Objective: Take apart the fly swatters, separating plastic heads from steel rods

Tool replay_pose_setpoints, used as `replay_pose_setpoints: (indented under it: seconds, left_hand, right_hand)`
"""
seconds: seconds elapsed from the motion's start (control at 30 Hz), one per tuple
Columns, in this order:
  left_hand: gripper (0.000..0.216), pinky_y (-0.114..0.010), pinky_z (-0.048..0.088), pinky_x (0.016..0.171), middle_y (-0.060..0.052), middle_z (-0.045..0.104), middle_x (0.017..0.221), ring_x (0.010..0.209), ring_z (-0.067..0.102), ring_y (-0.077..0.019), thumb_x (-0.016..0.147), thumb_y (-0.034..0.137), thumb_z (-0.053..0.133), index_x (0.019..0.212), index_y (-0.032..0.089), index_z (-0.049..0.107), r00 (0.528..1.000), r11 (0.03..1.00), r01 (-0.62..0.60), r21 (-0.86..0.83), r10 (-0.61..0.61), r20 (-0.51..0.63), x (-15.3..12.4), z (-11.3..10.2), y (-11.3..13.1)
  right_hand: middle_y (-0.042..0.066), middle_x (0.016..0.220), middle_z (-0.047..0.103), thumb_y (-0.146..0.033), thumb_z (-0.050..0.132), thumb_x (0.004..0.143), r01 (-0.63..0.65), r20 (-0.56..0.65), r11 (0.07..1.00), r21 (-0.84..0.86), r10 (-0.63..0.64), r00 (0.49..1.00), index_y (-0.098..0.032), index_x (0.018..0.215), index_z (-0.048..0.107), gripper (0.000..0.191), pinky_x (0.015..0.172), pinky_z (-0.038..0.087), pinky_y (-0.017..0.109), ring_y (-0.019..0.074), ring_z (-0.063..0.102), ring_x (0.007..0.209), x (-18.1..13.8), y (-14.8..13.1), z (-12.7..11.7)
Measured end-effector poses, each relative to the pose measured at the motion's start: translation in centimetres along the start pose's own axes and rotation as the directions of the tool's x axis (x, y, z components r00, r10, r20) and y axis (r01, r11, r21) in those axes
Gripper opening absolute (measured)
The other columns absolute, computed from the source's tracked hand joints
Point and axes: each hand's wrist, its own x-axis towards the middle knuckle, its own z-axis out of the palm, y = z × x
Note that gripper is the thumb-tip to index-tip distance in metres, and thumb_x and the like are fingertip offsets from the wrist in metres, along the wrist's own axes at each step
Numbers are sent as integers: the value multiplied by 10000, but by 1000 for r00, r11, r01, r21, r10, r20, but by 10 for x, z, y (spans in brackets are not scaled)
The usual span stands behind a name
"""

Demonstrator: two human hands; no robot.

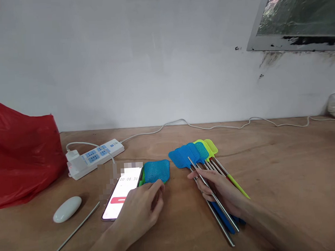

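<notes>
My right hand (218, 188) is closed round a thin metal rod (225, 213), which slants from upper left to lower right. Under it lies a fanned group of fly swatters with blue heads (183, 156), a teal head (202, 151) and yellow-green heads (211, 147). Their handles run beneath the hand, partly hidden. My left hand (145, 206) has its fingers curled at the lower edge of a small stack of loose swatter heads, teal-blue (156, 171) on top with green showing below. What those fingers grip is hidden.
A phone (128, 186) with a running timer lies beside my left hand. Further left are a white mouse (67, 209), a grey cable (70, 235), a power strip (97, 158) and a red plastic bag (22, 161). A thin white cord (207, 128) runs along the wall.
</notes>
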Motion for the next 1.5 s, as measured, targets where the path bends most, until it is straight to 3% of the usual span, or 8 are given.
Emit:
replay_pose_setpoints:
  seconds: [0.27, 0.63, 0.97, 1.13, 1.23, 1.37, 1.5]
  left_hand:
    - [144, -233, 280, 492, 65, 485, 577, 473, 474, -136, 939, 202, 405, 898, 233, 539, 976, 996, -51, -78, 33, -214, -1, -1, 2]
    - [157, -239, 274, 483, 63, 470, 569, 463, 456, -136, 939, 221, 403, 896, 228, 554, 976, 997, -32, -65, 17, -219, -1, 3, -3]
    - [146, -240, 282, 482, 59, 488, 574, 473, 473, -136, 942, 226, 411, 905, 232, 552, 977, 998, -13, -63, -1, -213, -1, 4, -4]
    - [148, -244, 278, 496, 59, 470, 583, 482, 470, -136, 947, 233, 409, 909, 230, 552, 978, 998, 14, -65, -27, -205, 0, 4, -4]
    - [149, -248, 271, 492, 63, 454, 583, 475, 448, -135, 960, 251, 411, 919, 229, 553, 978, 995, 21, -96, -41, -206, 0, 4, -3]
    - [152, -247, 302, 494, 59, 484, 630, 495, 449, -133, 999, 303, 428, 1000, 226, 558, 983, 980, 18, -199, -53, -176, -1, 1, -1]
    - [185, -241, 379, 544, 21, 588, 781, 607, 533, -139, 1016, 338, 484, 1143, 231, 565, 995, 943, -86, -322, 62, -82, -2, -3, 4]
  right_hand:
    - [-80, 476, 329, -437, 580, 868, -121, 175, 991, 56, 110, 978, -143, 834, 703, 321, 418, 148, 225, 86, 147, 448, -4, -4, -4]
    - [-87, 436, 288, -433, 560, 822, -182, 267, 983, 2, 175, 947, -127, 786, 699, 338, 420, 118, 235, 99, 108, 459, -5, -5, -7]
    - [-90, 452, 261, -448, 527, 870, -193, 244, 980, -51, 200, 949, -149, 728, 665, 359, 432, 140, 228, 96, 116, 469, -7, -3, -5]
    - [-80, 512, 304, -364, 612, 801, -178, 237, 982, -60, 187, 953, -136, 767, 696, 245, 427, 136, 222, 82, 139, 482, -10, -7, 0]
    - [-77, 540, 333, -387, 650, 854, -131, 249, 984, -124, 159, 955, -121, 858, 744, 282, 429, 162, 216, 72, 181, 483, -11, -7, 2]
    - [-92, 505, 346, -491, 625, 933, -121, 365, 949, -291, 227, 903, -130, 1001, 765, 393, 434, 190, 214, 61, 227, 453, -11, -5, -2]
    - [-97, 499, 381, -490, 680, 899, -160, 431, 893, -420, 351, 831, -141, 1048, 766, 389, 429, 174, 214, 50, 264, 431, -13, -3, -6]
